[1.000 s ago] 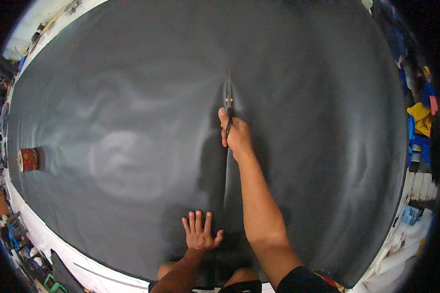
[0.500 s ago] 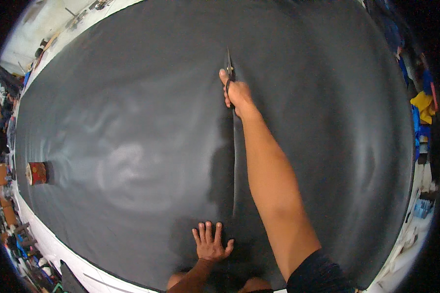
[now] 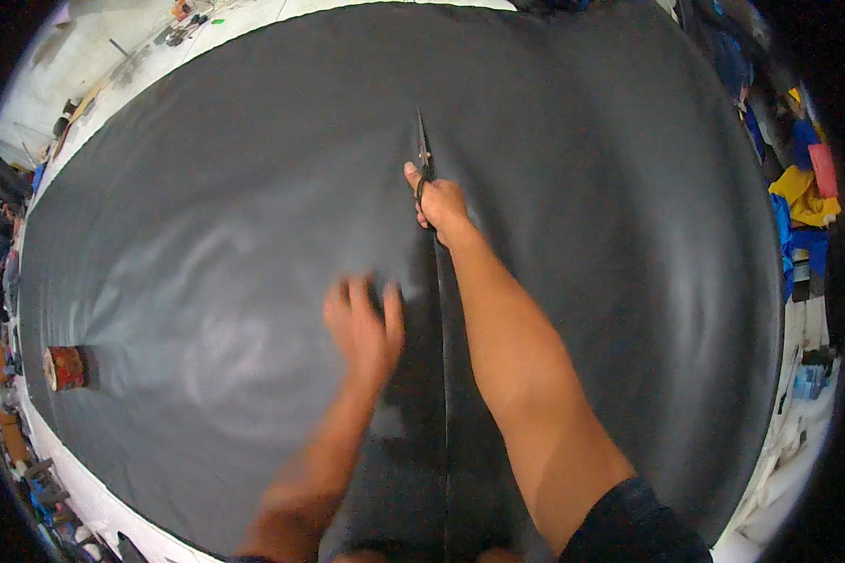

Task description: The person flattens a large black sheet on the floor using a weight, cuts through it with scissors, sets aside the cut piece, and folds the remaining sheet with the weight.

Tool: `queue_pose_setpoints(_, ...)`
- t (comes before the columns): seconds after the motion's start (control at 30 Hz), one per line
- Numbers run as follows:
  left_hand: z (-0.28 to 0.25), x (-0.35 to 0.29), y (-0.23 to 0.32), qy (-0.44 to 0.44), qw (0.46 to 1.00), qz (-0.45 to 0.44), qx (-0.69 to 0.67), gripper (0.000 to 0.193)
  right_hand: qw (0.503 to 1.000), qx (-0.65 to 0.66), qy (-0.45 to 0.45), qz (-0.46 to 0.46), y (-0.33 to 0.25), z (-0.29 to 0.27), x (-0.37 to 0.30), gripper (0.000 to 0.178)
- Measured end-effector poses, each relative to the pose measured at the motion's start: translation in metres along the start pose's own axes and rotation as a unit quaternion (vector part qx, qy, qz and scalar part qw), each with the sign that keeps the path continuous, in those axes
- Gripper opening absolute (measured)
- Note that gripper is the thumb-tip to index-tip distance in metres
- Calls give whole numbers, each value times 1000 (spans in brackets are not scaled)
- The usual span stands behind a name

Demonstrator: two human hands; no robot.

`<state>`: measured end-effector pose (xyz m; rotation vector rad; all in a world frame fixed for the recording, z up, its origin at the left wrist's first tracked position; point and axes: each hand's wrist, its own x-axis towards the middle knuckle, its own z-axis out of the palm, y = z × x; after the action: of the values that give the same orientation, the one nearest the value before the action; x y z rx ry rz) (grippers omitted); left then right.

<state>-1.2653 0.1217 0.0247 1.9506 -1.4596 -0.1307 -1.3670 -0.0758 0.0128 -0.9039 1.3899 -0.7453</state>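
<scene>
A large black sheet (image 3: pixel 573 281), smooth and slightly shiny, spreads across most of the view. A long straight cut (image 3: pixel 444 375) runs through it, from near my body up to my right hand (image 3: pixel 439 204). That hand is closed round the handles of dark scissors (image 3: pixel 423 150), whose blades point away from me at the far end of the cut. My left hand (image 3: pixel 366 324), smeared by motion, is over the sheet left of the cut, its fingers apart and nothing in them.
A red cylindrical can (image 3: pixel 66 368) rests on the sheet near its left edge. Beyond the right edge lie yellow cloth (image 3: pixel 803 197) and blue pieces. Various boxes and clutter line the far left. A pale floor (image 3: pixel 94 80) shows at the upper left.
My left hand has left its flat spot near my body and moved forward along the cut. My right hand still grips the scissors. The view has shifted a little.
</scene>
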Motion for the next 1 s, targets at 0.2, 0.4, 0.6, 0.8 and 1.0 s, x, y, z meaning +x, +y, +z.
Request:
queue_pose_setpoints(0.2, 74, 122, -32, 13, 987, 57, 149, 42, 1000, -20, 6, 9, -2, 17, 7, 52)
queue_pose_setpoints(0.4, 73, 120, -20, -75, 986, -2, 146, 46, 998, -28, -13, 49, -16, 4, -10, 55)
queue_pose_setpoints(0.6, 69, 116, -24, -70, 988, -5, 139, 46, 996, 8, -25, 83, -12, 14, -9, 59)
queue_pose_setpoints(0.8, 68, 125, -25, -68, 987, 7, 144, 46, 998, 12, -23, 52, -22, 19, 21, 61)
queue_pose_setpoints(1.0, 75, 124, -19, -67, 988, 7, 140, 45, 997, -23, 74, -21, -1, 19, 36, 58)
